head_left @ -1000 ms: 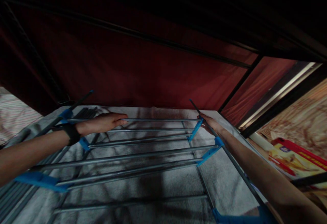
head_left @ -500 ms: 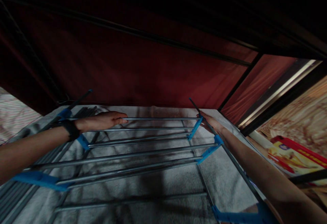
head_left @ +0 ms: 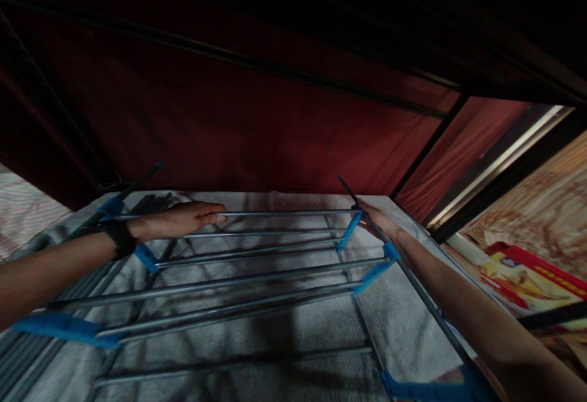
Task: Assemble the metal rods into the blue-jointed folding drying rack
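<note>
A rack of grey metal tubes (head_left: 247, 281) joined by blue plastic connectors (head_left: 64, 327) lies in front of me. My left hand (head_left: 190, 218) is closed around the left part of its farthest cross tube (head_left: 284, 213), thumb and fingertips toward the middle. At the far right corner my right hand (head_left: 380, 221) grips a blue connector (head_left: 351, 228) where the tube ends meet; some of its fingers are hidden behind the side tube. Two bare tube ends (head_left: 347, 188) stick out past the far connectors.
Several loose grey tubes (head_left: 27, 359) lie at the left on a pale grey cloth (head_left: 312, 322). Behind it hangs dark red fabric (head_left: 275, 139) on a black frame (head_left: 426, 145). A red and yellow box (head_left: 527, 276) stands at the right.
My left hand has shifted slightly left, and the rack's left connectors have moved outward with it. The right hand and the right side look nearly unchanged.
</note>
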A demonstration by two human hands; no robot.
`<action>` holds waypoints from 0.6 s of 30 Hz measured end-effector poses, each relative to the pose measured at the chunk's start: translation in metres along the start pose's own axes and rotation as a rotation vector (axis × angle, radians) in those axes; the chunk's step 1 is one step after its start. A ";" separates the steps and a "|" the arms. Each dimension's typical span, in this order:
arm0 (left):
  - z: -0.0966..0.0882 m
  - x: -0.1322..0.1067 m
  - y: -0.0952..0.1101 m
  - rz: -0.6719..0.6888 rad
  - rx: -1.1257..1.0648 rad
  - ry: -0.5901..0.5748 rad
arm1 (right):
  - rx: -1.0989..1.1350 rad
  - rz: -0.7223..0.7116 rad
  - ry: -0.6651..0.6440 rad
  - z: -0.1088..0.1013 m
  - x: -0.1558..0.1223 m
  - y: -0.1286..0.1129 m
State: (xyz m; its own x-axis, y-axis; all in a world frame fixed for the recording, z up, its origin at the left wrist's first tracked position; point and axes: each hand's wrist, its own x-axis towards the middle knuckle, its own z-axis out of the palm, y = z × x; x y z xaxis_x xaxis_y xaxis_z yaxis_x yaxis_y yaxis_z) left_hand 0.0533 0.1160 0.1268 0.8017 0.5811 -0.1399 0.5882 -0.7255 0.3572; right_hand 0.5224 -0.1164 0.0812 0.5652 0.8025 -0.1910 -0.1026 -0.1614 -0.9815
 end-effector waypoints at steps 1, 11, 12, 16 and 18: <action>-0.001 0.000 0.001 -0.033 -0.020 -0.027 | 0.006 -0.002 -0.003 0.000 0.000 0.000; 0.004 0.002 -0.005 0.008 -0.095 -0.046 | -0.012 0.016 0.033 0.003 0.000 -0.002; 0.003 0.002 -0.004 0.007 -0.102 -0.050 | -0.003 0.019 0.035 0.003 0.000 -0.003; 0.001 0.000 0.001 0.018 -0.096 -0.055 | 0.000 0.019 0.048 0.005 -0.002 -0.003; 0.000 0.000 0.003 0.029 -0.067 -0.053 | -0.022 0.013 0.045 0.006 -0.004 -0.004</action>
State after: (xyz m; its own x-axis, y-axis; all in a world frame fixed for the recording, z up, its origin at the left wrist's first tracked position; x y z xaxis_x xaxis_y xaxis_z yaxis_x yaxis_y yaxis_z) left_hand 0.0550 0.1135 0.1276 0.8236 0.5390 -0.1765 0.5579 -0.7141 0.4227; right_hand 0.5161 -0.1155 0.0853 0.6005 0.7734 -0.2029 -0.0927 -0.1847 -0.9784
